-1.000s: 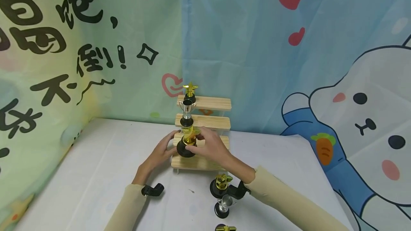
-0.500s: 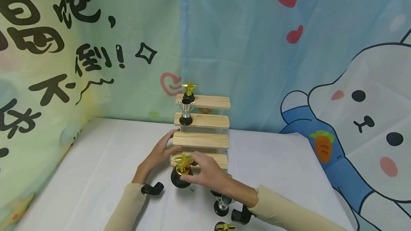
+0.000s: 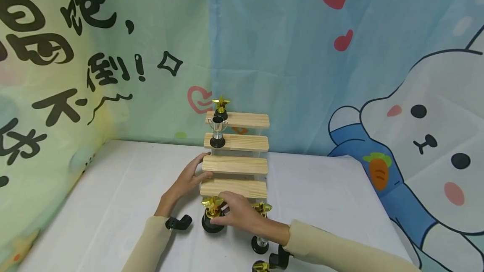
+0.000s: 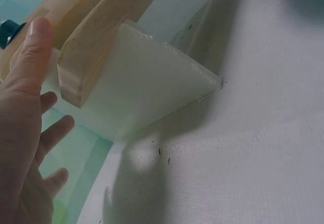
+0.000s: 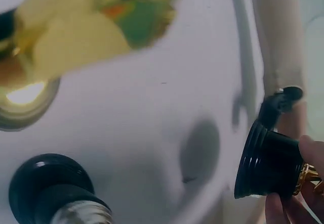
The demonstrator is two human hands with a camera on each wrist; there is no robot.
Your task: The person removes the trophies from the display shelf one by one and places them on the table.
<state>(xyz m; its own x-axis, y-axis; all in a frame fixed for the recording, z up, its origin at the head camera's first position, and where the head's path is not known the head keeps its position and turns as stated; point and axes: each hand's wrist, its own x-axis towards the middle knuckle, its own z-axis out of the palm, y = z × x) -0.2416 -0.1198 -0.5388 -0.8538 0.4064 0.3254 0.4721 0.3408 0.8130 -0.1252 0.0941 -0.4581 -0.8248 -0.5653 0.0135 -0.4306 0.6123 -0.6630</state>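
Head view, right hand (image 3: 237, 213) grip grasping gold star trophy (image 3: 212, 217), left hand (image 3: 188, 179) flat against wooden stepped rack (image 3: 235, 165).

A stepped shelf (image 3: 235, 165) stands at the back middle of the table (image 3: 113, 188), against the curtain (image 3: 302, 53). On its top step sits a star trophy (image 3: 221, 108), and on the step below, just in front, a cup trophy (image 3: 217, 131). The left hand (image 3: 187, 179) rests against the shelf's left side. Before the lowest step, the right hand (image 3: 236, 215) holds another star trophy (image 3: 211, 217) on the table. To its right stands a third star trophy (image 3: 262, 209), with a small cup trophy (image 3: 260, 242) nearer the person
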